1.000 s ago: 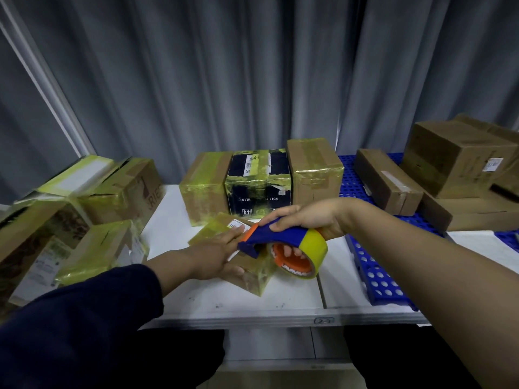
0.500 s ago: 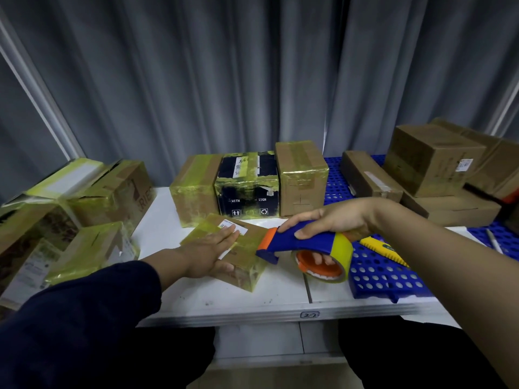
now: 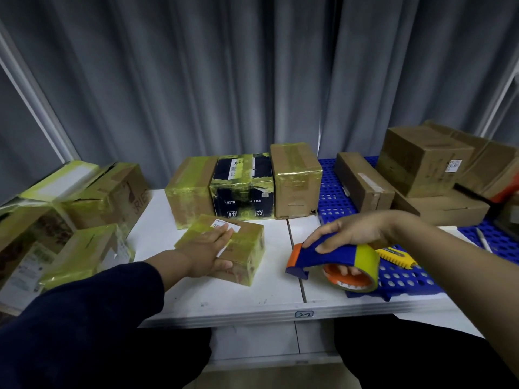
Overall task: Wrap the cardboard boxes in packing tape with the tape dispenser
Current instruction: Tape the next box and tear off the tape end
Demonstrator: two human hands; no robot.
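Observation:
A small cardboard box (image 3: 247,248) wrapped in yellowish tape lies on the white table (image 3: 224,296), a white label on top. My left hand (image 3: 209,252) rests flat on its top, fingers straight, thumb against the near side. To its right, my right hand (image 3: 346,237) grips the blue and orange tape dispenser (image 3: 334,261), which carries a yellow tape roll, with fingers through the roll's core. The dispenser hovers clear of the box, just above the table's right part.
Three taped boxes (image 3: 244,186) stand in a row at the back. More taped boxes (image 3: 84,220) pile up on the left. Plain brown boxes (image 3: 421,161) sit on a blue perforated tray (image 3: 407,276) at right, with a yellow utility knife (image 3: 394,255) beside the dispenser.
My right hand has drawn the dispenser off the small box and away to the right. My left hand has stayed on the box. The camera view has shifted right.

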